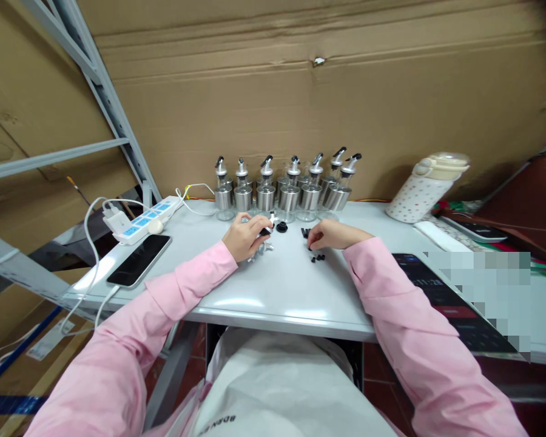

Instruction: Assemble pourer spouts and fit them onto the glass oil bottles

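Note:
My left hand (244, 238) is closed round a small black-and-silver piece (266, 231), perhaps part of a pour spout; the fingers cover most of it. Silvery spout parts (267, 247) lie on the table just under and beside that hand. A round black stopper (281, 227) sits between the two hands. My right hand (323, 235) has thumb and fingers pinched together low at the tabletop, at a small black piece mostly hidden by the fingertips. Short black tubes (304, 232) lie beside those fingers, and several little black caps (318, 258) are just below them.
Several glass-and-steel oil bottles (290, 197) with pour spouts line the back of the grey table (273, 291). A phone (139, 261) and power strip (150, 218) lie left. A dotted tumbler (421, 191) and a tablet (450, 303) are on the right.

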The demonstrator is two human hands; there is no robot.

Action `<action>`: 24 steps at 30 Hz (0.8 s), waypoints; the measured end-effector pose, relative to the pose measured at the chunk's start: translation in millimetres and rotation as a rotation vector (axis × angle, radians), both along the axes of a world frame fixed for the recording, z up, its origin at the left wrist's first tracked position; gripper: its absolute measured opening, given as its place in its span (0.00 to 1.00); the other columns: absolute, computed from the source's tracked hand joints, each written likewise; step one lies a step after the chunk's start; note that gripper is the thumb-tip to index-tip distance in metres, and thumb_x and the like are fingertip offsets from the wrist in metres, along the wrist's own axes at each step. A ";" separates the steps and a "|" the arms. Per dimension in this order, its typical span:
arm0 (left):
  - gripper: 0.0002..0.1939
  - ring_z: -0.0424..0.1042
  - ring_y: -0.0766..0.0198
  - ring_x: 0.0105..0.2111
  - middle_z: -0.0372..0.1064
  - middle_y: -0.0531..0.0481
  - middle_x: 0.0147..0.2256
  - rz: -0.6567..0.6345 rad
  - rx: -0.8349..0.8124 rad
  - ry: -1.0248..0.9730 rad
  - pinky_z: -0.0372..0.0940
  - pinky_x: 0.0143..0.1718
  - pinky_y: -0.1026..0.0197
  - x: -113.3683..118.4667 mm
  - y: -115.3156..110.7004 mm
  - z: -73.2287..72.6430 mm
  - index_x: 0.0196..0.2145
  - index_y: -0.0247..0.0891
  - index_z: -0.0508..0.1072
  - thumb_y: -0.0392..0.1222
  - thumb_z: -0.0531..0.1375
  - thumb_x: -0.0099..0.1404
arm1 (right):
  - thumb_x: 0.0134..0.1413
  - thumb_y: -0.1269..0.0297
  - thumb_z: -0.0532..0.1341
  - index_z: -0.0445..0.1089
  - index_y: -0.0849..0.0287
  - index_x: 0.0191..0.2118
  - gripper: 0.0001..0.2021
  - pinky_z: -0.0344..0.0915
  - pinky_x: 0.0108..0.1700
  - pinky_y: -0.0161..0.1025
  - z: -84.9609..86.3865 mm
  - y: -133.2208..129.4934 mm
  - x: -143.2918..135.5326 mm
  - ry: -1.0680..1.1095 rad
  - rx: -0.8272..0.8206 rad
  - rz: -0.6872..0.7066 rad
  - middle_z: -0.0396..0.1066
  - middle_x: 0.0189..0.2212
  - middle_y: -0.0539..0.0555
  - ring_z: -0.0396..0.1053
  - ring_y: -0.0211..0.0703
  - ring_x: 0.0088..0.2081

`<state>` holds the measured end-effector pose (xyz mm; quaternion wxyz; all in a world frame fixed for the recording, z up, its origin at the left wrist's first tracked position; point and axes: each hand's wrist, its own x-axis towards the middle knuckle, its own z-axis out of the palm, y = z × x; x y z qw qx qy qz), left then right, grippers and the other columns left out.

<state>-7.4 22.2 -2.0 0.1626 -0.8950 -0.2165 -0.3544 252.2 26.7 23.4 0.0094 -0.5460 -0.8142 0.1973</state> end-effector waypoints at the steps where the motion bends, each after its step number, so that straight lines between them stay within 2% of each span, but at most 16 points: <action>1: 0.08 0.70 0.63 0.38 0.70 0.46 0.42 -0.001 0.006 -0.003 0.53 0.44 0.57 0.0 0.1 0.1 0.42 0.36 0.61 0.39 0.50 0.66 | 0.42 0.67 0.61 0.75 0.61 0.30 0.07 0.63 0.34 0.33 0.5 0.3 0.7 0.013 0.018 0.007 0.76 0.28 0.53 0.70 0.41 0.31; 5: 0.08 0.70 0.64 0.36 0.70 0.46 0.42 -0.002 0.018 -0.006 0.53 0.43 0.57 0.2 0.1 0.3 0.42 0.37 0.61 0.39 0.51 0.66 | 0.46 0.67 0.58 0.74 0.59 0.31 0.08 0.63 0.35 0.33 -0.8 4.0 1.5 0.078 0.214 -0.044 0.76 0.29 0.52 0.71 0.41 0.31; 8: 0.08 0.70 0.65 0.35 0.70 0.46 0.42 -0.005 0.016 -0.004 0.53 0.43 0.57 0.3 0.0 0.1 0.42 0.37 0.61 0.39 0.51 0.66 | 0.47 0.68 0.58 0.75 0.59 0.31 0.08 0.62 0.34 0.34 -7.2 8.5 -1.4 0.021 0.336 -0.093 0.75 0.27 0.52 0.70 0.40 0.30; 17: 0.08 0.70 0.64 0.35 0.70 0.46 0.42 0.009 0.000 0.006 0.53 0.44 0.57 0.4 -1.3 0.3 0.42 0.37 0.62 0.40 0.50 0.66 | 0.47 0.69 0.59 0.75 0.60 0.34 0.08 0.60 0.34 0.34 -25.4 18.7 -6.3 -0.087 0.401 -0.069 0.75 0.30 0.54 0.70 0.42 0.32; 24: 0.08 0.70 0.65 0.35 0.70 0.46 0.42 -0.001 0.011 -0.001 0.53 0.44 0.57 0.6 -1.8 0.5 0.42 0.36 0.61 0.40 0.51 0.66 | 0.47 0.72 0.58 0.75 0.60 0.31 0.07 0.60 0.35 0.34 -25.5 17.4 -6.2 -0.046 0.387 -0.078 0.75 0.30 0.54 0.70 0.41 0.33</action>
